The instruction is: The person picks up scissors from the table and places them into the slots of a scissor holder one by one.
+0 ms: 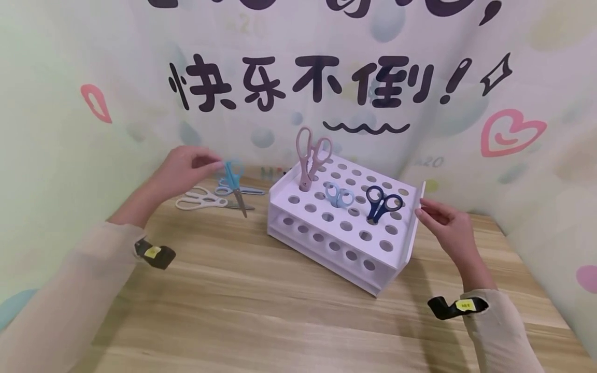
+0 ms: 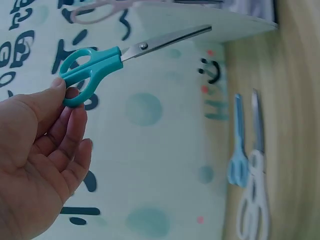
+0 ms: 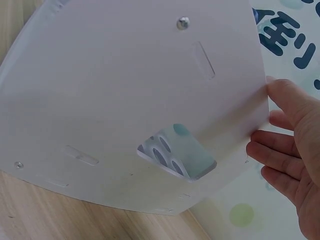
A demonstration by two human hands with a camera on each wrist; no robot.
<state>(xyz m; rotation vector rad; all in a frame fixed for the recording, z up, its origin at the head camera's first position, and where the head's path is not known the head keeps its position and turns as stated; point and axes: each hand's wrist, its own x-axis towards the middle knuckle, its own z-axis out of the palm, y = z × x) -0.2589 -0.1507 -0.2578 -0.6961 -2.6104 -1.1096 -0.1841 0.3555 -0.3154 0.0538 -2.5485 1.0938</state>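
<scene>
My left hand (image 1: 179, 173) pinches teal-handled scissors (image 1: 231, 177) by a handle loop, between thumb and forefinger. Their metal blades point down in the head view, above the table left of a white rack (image 1: 410, 238). At the rack's right end panel, my right hand (image 1: 450, 228) grips the upper edge with thumb and fingertips; the right wrist view shows this panel (image 3: 125, 90) from outside. Mauve scissors (image 1: 305, 178), small light blue scissors (image 1: 338, 201) and navy scissors (image 1: 378, 211) stand handles up in the rack's holes.
On the wooden table (image 1: 224, 290), white-handled scissors (image 1: 216, 202) and blue scissors (image 1: 252, 191) lie to the rack's left, also visible in the left wrist view. A printed cloth backdrop (image 1: 280, 31) hangs behind the table, and pale walls flank it.
</scene>
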